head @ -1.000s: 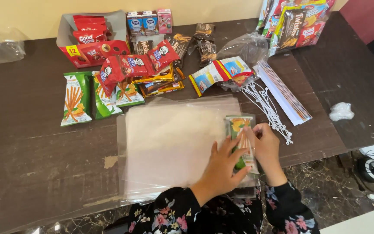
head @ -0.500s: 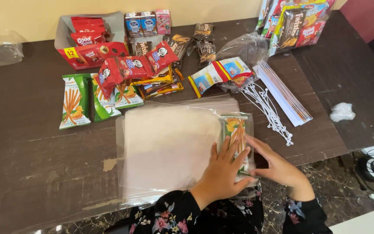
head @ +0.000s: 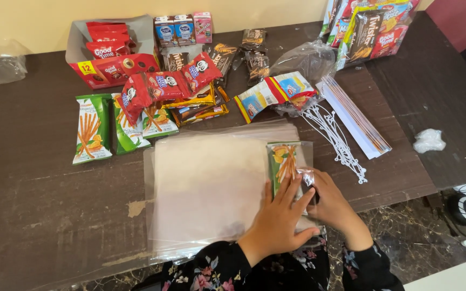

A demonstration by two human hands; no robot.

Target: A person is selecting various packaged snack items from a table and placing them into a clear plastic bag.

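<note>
A green snack pack with orange sticks pictured on it lies inside a clear plastic bag, on top of a stack of clear bags on the dark wooden table. My left hand lies flat with fingers spread, its fingertips pressing on the lower end of the pack through the bag. My right hand is just right of it, pinching the crinkled open edge of the clear bag beside the pack. Floral sleeves cover both wrists.
Further green stick packs, red cookie packs, a red box and small drink cartons lie at the back. White ties, a strip bundle and crumpled plastic lie right. The table's front edge is under my arms.
The green pack has slid further into the clear bag. My right hand moved from the pack's top down to the bag's right edge, and my left hand flattened on the pack.
</note>
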